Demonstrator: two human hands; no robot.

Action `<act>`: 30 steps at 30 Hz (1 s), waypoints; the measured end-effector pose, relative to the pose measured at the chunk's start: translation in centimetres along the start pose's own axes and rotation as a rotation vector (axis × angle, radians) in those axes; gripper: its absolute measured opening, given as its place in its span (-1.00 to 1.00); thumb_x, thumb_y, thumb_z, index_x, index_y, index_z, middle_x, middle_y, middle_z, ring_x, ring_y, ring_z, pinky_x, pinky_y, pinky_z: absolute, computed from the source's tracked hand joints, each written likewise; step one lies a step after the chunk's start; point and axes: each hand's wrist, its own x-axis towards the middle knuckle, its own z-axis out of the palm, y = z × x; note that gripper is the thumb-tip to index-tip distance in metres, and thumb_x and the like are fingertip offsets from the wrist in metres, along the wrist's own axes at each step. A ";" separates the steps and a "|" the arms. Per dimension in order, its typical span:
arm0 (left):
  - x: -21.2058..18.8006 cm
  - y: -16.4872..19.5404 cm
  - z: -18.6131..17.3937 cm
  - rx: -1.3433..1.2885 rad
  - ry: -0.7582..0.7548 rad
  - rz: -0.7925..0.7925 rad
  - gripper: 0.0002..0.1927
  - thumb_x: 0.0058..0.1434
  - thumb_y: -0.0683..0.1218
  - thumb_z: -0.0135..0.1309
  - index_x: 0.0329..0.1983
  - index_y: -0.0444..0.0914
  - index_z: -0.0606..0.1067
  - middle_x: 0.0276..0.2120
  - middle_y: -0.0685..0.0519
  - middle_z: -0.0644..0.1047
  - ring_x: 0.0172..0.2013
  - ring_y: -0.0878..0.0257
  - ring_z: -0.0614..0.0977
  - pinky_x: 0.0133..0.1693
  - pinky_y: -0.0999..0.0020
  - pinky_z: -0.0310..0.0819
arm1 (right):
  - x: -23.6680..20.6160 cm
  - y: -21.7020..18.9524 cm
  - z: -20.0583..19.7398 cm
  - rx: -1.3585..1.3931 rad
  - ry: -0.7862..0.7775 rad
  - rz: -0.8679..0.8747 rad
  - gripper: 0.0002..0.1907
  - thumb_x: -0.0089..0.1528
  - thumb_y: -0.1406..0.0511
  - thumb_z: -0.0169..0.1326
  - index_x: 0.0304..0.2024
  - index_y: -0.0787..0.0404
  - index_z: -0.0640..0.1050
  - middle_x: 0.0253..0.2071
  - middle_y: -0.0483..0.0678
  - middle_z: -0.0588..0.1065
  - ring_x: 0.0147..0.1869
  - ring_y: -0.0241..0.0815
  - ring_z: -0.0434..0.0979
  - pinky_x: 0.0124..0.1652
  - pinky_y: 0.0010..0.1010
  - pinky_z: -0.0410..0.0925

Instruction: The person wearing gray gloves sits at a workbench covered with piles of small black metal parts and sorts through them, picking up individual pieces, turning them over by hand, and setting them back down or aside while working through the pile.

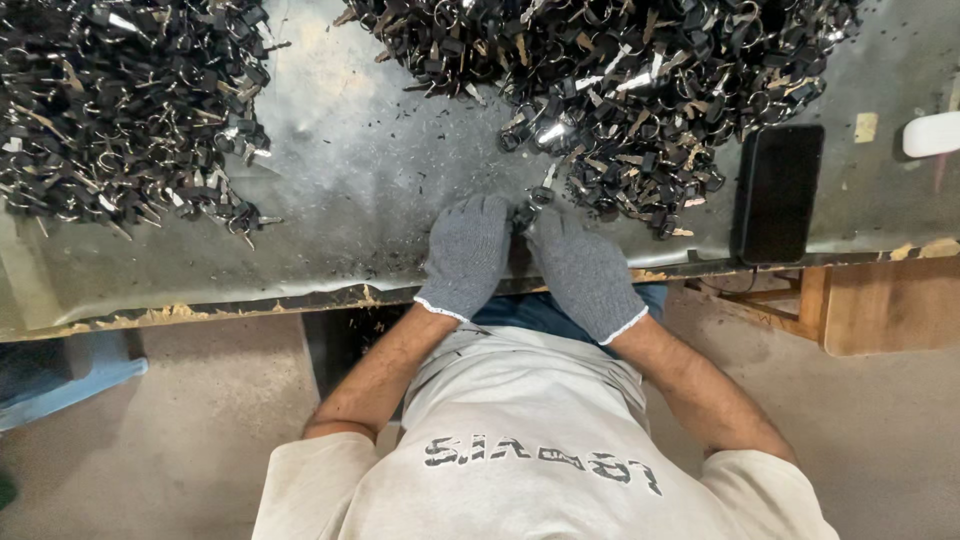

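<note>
A: Nearest the viewer, what is shown?

B: A pale shirt and bare forearms are seen; beyond them, the left hand and right hand, both in grey knit gloves, are brought together at the table edge; the fingers are curled shut on a small black-and-metal key part, pinched between both hands.

A: And farther off?

B: A black phone is laid to the right; two heaps of dark key parts, right heap and left heap, are spread beyond.
</note>
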 end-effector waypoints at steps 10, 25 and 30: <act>0.4 1.6 -2.8 -0.111 0.072 0.180 -0.59 0.18 -0.21 0.04 0.13 -0.27 0.48 -0.21 -0.12 0.53 -0.15 -0.09 0.58 -0.04 0.02 0.42 | 0.0 -0.5 2.5 0.108 0.036 -0.007 -0.67 0.36 0.28 0.02 0.06 0.43 0.44 -0.37 0.11 0.55 -0.43 -0.07 0.62 -0.47 -0.27 0.48; 0.5 0.5 -2.0 -0.136 0.198 0.176 -0.74 0.19 -0.15 0.14 -0.05 -0.24 0.50 -0.22 -0.12 0.54 -0.14 -0.10 0.58 -0.05 0.03 0.45 | 0.9 -0.7 0.1 0.228 0.149 0.128 -0.74 0.33 0.24 0.04 -0.13 0.34 0.40 -0.49 0.15 0.54 -0.46 0.07 0.61 -0.52 -0.16 0.44; 0.5 0.4 -2.3 -0.140 0.144 0.185 -0.79 0.22 -0.18 0.13 -0.08 -0.26 0.51 -0.24 -0.11 0.54 -0.14 -0.09 0.59 -0.04 0.02 0.45 | 0.3 -0.7 -0.8 0.101 0.114 0.061 -0.78 0.38 0.27 0.02 -0.11 0.34 0.42 -0.47 0.11 0.53 -0.43 0.04 0.62 -0.49 -0.20 0.45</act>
